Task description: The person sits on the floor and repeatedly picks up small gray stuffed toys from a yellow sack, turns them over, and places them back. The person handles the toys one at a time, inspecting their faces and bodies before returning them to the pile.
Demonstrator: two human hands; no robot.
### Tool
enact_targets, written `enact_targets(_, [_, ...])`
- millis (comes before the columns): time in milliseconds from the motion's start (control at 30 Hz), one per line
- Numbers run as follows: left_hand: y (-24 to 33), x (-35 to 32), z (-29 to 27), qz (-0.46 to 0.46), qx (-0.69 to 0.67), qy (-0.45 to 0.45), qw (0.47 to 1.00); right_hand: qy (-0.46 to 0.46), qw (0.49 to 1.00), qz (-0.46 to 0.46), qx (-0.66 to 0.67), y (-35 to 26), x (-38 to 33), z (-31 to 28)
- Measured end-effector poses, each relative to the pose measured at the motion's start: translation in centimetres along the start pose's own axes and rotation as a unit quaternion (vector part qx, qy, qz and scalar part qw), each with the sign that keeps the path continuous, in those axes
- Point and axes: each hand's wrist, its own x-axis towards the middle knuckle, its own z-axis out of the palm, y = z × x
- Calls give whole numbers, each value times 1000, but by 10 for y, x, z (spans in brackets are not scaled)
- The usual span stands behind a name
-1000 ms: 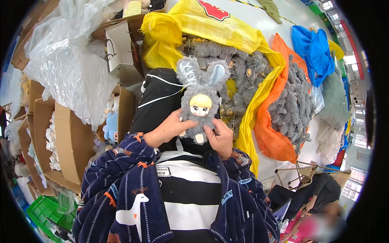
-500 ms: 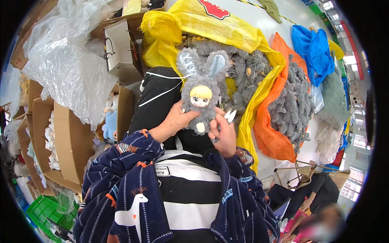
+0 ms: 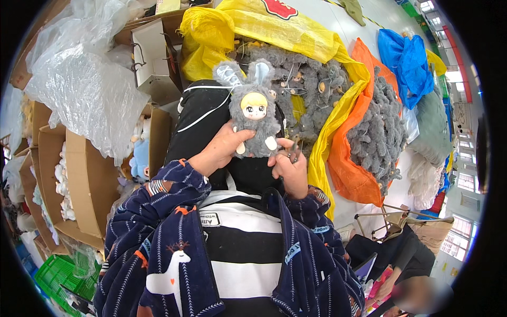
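A grey plush doll (image 3: 257, 129) with long rabbit ears, yellow hair and a painted face is upright above my lap. My left hand (image 3: 224, 148) is closed round its lower left side, thumb across the body. Beside the doll's lower right, next to a pale foot, is my right hand (image 3: 290, 171), with bent fingers gripping small metal scissors (image 3: 293, 153). The blades are blurred, so I cannot tell whether they touch the doll.
Beyond my knees a yellow sack (image 3: 311, 39) holds many similar grey plush dolls (image 3: 325, 79). An orange sack (image 3: 348, 171) with more grey plush lies right. Cardboard boxes (image 3: 90, 179) and clear plastic sheeting (image 3: 79, 90) stand left. Another person's arm (image 3: 391, 280) shows lower right.
The doll has shifted slightly left with my left hand. My right hand has turned the scissors, whose blades now sit close to the doll's foot.
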Motion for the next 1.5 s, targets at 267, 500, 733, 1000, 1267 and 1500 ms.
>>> enact_targets(267, [3, 0, 3, -23, -7, 21, 999, 13, 811, -408, -420, -1, -5, 0])
enact_targets(500, [3, 3, 3, -21, -1, 21, 1000, -23, 855, -331, -399, -3, 7, 6])
enact_targets(733, [5, 1, 4, -40, -6, 28, 999, -117, 954, -78, -265, -14, -21, -16])
enact_targets(1000, [10, -1, 8, -60, 12, 49, 997, -17, 906, -260, -333, -21, -17, -25])
enact_targets(1267, [8, 1, 5, -60, 13, 47, 997, 45, 697, -429, -574, -16, -7, -8])
enact_targets(1500, [6, 1, 5, -58, 10, 48, 997, 37, 683, -451, -574, -12, -4, -6])
